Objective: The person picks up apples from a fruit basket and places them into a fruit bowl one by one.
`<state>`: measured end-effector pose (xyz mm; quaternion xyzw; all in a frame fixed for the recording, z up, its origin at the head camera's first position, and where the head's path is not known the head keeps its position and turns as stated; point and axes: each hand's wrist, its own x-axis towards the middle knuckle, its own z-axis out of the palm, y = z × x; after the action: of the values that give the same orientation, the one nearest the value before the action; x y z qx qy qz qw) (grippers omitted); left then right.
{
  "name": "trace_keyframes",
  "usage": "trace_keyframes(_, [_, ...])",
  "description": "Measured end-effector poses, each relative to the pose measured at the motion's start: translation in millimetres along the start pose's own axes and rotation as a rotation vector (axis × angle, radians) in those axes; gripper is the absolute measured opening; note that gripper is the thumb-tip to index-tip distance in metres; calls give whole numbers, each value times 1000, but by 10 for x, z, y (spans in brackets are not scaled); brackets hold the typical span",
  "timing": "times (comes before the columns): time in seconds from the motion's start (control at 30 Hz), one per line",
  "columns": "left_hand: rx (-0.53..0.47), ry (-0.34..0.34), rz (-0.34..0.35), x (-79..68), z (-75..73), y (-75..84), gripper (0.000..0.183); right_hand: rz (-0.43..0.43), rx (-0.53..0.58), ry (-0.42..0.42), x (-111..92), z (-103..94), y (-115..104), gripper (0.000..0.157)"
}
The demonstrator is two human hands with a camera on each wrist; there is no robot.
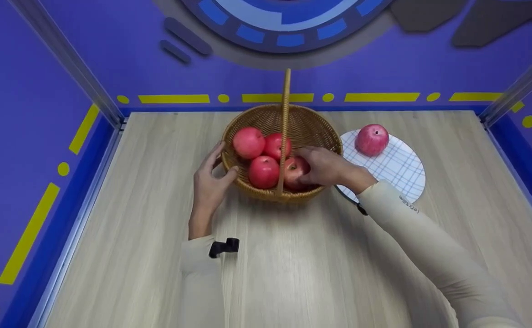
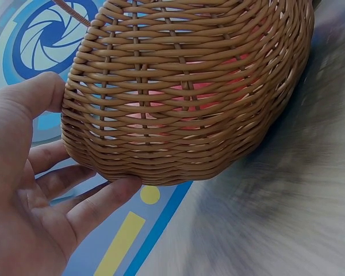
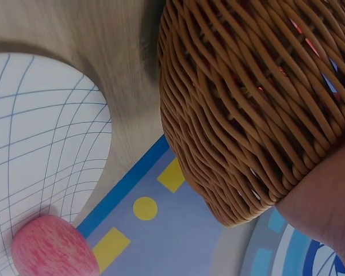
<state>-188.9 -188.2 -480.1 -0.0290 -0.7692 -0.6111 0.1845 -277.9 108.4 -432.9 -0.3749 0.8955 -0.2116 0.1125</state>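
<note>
A brown wicker basket with a tall arched handle stands on the table, holding several red apples. At its front right, inside the rim, my right hand grips a red apple with fingers over its far side and thumb at its near side. My left hand holds the basket's left rim. In the left wrist view, the thumb and fingertips of that hand touch the woven edge. The basket wall hides most of my right hand in the right wrist view.
Right of the basket lies a round white plate with a blue grid pattern, partly under my right forearm. One pinkish-red apple rests on it. Blue-purple panels enclose the wooden table at the back and sides.
</note>
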Motion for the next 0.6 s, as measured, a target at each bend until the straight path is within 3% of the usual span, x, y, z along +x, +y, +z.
trace_keyframes(0.6, [7,7,6,12,6,-26,65,-45,43,88,-52,-21,9,65])
